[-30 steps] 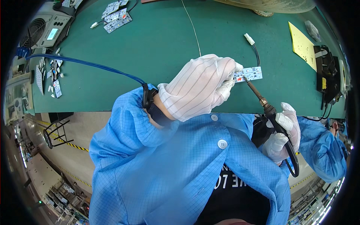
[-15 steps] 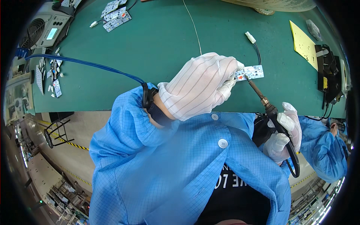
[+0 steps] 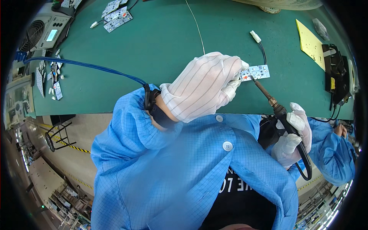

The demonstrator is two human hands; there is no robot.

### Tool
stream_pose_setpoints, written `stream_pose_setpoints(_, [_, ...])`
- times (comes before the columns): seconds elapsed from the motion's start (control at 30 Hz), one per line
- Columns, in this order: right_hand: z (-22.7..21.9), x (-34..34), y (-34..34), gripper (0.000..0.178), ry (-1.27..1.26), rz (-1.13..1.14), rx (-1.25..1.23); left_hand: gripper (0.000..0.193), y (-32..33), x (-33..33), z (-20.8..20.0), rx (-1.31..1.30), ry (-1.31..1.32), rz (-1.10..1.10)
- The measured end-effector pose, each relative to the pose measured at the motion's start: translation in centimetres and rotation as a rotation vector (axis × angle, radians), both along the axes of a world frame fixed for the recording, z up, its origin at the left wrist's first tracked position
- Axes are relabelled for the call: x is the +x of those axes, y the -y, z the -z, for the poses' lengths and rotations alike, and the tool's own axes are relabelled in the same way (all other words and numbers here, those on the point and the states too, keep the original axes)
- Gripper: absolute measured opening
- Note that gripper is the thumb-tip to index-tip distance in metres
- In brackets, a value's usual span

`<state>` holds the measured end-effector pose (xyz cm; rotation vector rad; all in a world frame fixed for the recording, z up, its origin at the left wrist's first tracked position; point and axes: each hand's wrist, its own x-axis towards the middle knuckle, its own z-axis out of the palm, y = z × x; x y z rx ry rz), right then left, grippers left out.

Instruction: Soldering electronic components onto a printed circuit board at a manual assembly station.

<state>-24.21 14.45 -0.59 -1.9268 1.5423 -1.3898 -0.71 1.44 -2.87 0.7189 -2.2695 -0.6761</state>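
My left hand (image 3: 205, 86), in a striped white glove, is closed at the left end of a small white circuit board (image 3: 258, 71) with a red mark. A thin pale wire (image 3: 198, 28) runs from the far side of the table down to this hand; its end is hidden by the glove. Black leads with a white connector (image 3: 255, 36) extend from the board's far edge. My right hand (image 3: 295, 134), also gloved, grips a soldering iron (image 3: 281, 112) by its black handle. The iron's tip is at the board, beside the red mark and close to my left fingertips.
Several circuit boards (image 3: 118, 20) lie at the far left on the green table (image 3: 161, 42). More boards and small parts (image 3: 57, 90) sit near a grey display unit (image 3: 51, 35). A blue cord (image 3: 88, 66) joins my left wrist strap. On the right are a yellow sponge sheet (image 3: 310, 44) and black stand (image 3: 337, 76).
My right hand and the iron's handle have shifted slightly to the right, while the tip stays at the board. My left hand has barely moved.
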Motion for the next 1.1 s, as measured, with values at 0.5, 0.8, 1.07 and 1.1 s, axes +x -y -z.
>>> stream_pose_setpoints(0.5, [0.06, -0.29, 0.24, 0.054, -0.008, -0.026, -0.028, 0.033, -0.3, 0.5, -0.53, -0.096, 0.068, -0.031])
stream_pose_setpoints(0.8, [0.16, -0.28, 0.5, 0.048, 0.018, -0.008, -0.06, 0.022, 0.02, 0.05, -0.28, -0.023, 0.069, 0.003])
stream_pose_setpoints(1.07, [0.18, -0.03, 0.52, 0.049, 0.06, 0.033, -0.059, 0.017, -0.02, -0.16, -0.01, -0.015, 0.021, 0.0])
stream_pose_setpoints(1.1, [0.15, 0.01, 0.52, 0.049, 0.057, 0.04, -0.059, 0.018, 0.01, -0.17, 0.02, -0.014, 0.028, 0.001])
